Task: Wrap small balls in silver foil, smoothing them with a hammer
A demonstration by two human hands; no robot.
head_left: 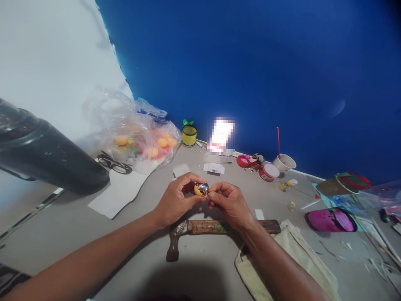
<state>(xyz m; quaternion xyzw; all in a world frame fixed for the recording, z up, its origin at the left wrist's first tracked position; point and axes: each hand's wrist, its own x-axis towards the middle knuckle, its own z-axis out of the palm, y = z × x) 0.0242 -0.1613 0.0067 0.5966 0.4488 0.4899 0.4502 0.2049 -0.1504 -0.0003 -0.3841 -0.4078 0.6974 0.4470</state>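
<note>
Between the fingertips of my left hand (pixel 179 198) is a small round ball (pixel 201 189), orange-yellow with a shiny silver and dark top. My left thumb and fingers are closed around its left side. At the ball's right side, my right hand (pixel 228 201) pinches with thumb and forefinger; what sits in that pinch is too small to make out. Beneath both hands lies a claw hammer (pixel 200 227) with a worn wooden handle, its head to the left. My right forearm crosses over part of a cream cloth (pixel 291 255).
At the back left, a clear plastic bag (pixel 147 142) holds orange pieces. Eyeglasses (pixel 115 163) and white paper (pixel 122 194) lie beside a dark cylinder (pixel 59 154). A yellow cup (pixel 189 136), small white box (pixel 214 169), red-labelled tub (pixel 268 172), white cup (pixel 285 162) and magenta pouch (pixel 331 220) stand around.
</note>
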